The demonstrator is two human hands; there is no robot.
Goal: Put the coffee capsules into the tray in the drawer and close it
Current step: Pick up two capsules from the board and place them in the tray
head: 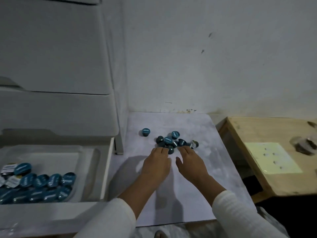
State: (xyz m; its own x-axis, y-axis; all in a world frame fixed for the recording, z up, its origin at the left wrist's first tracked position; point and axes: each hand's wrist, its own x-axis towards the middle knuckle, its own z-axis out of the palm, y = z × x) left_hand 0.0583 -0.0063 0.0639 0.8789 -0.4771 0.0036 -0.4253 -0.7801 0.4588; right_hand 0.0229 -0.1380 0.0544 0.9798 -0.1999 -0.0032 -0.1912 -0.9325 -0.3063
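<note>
Head view: loose pile of coffee capsules (173, 142) on white mat (188, 186), one stray capsule (146, 132) apart to the left near drawer unit (56, 103). Left hand (157, 164) and right hand (190, 162) both palm-down at near edge of pile, fingers extended and relaxed, nothing held; fingertips touching or just short of nearest capsules, exact contact not discernible. Pile directly ahead of both hands, between and beyond the fingertips. Open drawer (107, 169) at lower left, clear tray (85, 152) inside already partly filled with capsules. Judged handling: light, rigid small cups with foil lids, smooth-sided, prone to rolling and scattering if nudged; foil face likely dent-prone. Best taken by sides of body with thumb and fingers, or several scooped together between cupped hands. Wooden table (267, 134) at right, not involved. Drawer not yet closed.
</note>
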